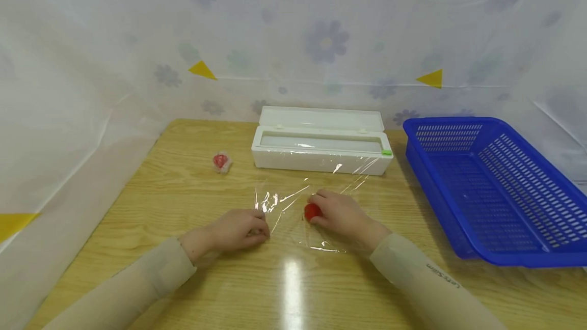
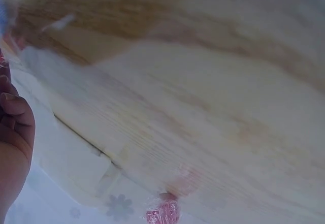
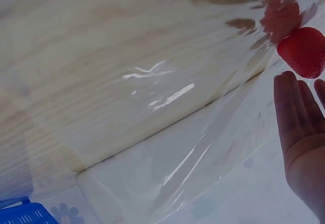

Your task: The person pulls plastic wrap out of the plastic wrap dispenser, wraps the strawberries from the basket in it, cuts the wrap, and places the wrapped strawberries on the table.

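Note:
A sheet of clear cling film lies on the wooden table, still joined to the white dispenser box behind it. On the film sits a small red ball-like thing, also in the right wrist view. My right hand rests against its right side, fingers straight. My left hand has curled fingers and pinches the film's near left corner. A second red thing wrapped in film lies to the left, also in the left wrist view.
A large blue slatted basket stands at the right, empty inside. The dispenser's lid stands open at the back. Flowered plastic sheeting hangs close behind and on both sides. Bare wood stretches in front of my hands.

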A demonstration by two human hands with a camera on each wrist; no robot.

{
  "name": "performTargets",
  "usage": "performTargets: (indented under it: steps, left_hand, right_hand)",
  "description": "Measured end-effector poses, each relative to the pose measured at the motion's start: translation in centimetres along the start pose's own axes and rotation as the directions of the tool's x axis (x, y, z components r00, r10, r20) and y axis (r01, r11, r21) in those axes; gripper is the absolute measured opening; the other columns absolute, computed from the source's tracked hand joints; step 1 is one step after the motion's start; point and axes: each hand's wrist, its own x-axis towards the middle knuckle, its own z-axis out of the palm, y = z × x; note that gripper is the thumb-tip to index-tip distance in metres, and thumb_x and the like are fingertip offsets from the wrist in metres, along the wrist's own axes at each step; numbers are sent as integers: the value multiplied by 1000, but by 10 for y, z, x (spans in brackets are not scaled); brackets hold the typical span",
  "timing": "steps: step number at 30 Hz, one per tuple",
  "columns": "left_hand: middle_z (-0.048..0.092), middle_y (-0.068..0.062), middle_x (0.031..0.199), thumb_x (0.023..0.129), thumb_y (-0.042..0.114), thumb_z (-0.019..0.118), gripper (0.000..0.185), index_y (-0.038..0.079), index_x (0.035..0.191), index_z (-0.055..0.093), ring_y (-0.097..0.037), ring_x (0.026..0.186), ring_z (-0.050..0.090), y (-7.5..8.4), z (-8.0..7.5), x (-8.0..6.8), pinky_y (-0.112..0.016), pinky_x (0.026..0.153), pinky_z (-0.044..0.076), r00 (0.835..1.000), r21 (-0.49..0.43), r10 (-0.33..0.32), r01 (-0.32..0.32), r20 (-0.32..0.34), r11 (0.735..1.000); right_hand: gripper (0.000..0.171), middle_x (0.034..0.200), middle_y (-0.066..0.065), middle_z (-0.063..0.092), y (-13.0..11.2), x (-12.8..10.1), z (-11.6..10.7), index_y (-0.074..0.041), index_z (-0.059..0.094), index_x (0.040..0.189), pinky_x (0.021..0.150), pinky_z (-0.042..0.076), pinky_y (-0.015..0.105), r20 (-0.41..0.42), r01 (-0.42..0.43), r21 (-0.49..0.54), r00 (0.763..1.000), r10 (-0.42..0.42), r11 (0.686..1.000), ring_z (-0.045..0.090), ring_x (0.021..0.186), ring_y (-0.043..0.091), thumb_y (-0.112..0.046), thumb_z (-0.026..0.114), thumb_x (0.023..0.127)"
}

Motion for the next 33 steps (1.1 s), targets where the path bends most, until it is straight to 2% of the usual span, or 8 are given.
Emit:
performTargets:
  steps: [6, 11, 15, 20, 22, 25, 29, 33]
  left_hand:
    - [58, 10, 87, 88, 23, 63, 9, 19, 91, 71, 0, 78, 54, -1, 1, 0, -21, 74, 49, 1000, -6, -8, 8, 7, 1000]
    - [59, 9, 86, 88, 22, 63, 9, 19, 91, 71, 0, 75, 52, -1, 1, 0, -21, 73, 48, 1000, -8, -23, 23, 13, 1000]
    - [60, 9, 85, 89, 22, 62, 10, 18, 90, 71, 0, 73, 52, 0, 1, 0, -19, 70, 47, 1000, -9, -14, 15, 17, 1000]
    - [59, 9, 82, 89, 20, 62, 9, 18, 90, 71, 1, 71, 50, -1, 3, 0, -17, 69, 47, 1000, -11, 17, -17, 11, 1000]
    - [60, 9, 82, 88, 19, 62, 9, 19, 90, 71, 1, 72, 52, -1, 4, -1, -17, 69, 47, 999, -6, 33, -33, 4, 999]
    - [61, 9, 84, 89, 19, 62, 9, 19, 91, 71, 1, 76, 55, -2, 5, -1, -18, 72, 48, 999, -1, 41, -41, -1, 999]
    - [62, 8, 85, 87, 18, 63, 8, 17, 90, 71, -1, 76, 57, -2, 6, -2, -20, 73, 49, 999, -5, 34, -34, -20, 999]
    - [62, 7, 84, 86, 17, 65, 7, 16, 89, 70, 0, 74, 55, -1, 5, -1, -20, 71, 49, 999, -17, 23, -24, -23, 1000]
  right_hand:
    - [39, 97, -2, 60, 2, -7, 1, -13, 62, 111, 66, 49, 29, -13, 48, 0, 999, -48, 999, 59, 81, 13, -32, 73, 78]
    - [35, 102, -4, 62, 4, -10, 3, -17, 63, 111, 70, 51, 31, -20, 84, 5, 996, -84, 996, 62, 88, 14, -23, 73, 78]
    - [31, 99, -5, 62, 0, -6, 4, -17, 61, 109, 71, 50, 30, -7, -5, 31, 1000, 5, 1000, 61, 87, 12, -24, 70, 80]
    - [30, 83, -4, 59, -8, 4, 3, -14, 53, 106, 58, 44, 28, 29, -144, 67, 989, 142, 987, 54, 73, 11, -27, 67, 83]
    - [30, 82, -4, 57, -10, 7, 4, -13, 52, 104, 57, 44, 28, 38, -147, 40, 989, 145, 988, 53, 72, 12, -27, 68, 83]
    - [29, 89, -3, 60, -10, 7, 6, -15, 56, 104, 61, 47, 29, 36, -111, -22, 993, 112, 994, 56, 80, 13, -28, 69, 82]
    - [38, 103, -1, 64, -10, 3, 6, -16, 59, 114, 67, 51, 33, 4, -76, -38, 997, 76, 996, 60, 91, 16, -30, 70, 81]
    - [46, 107, 2, 64, -7, -4, 2, -14, 57, 121, 72, 52, 36, 2, -79, -33, 997, 79, 996, 62, 94, 19, -31, 70, 81]
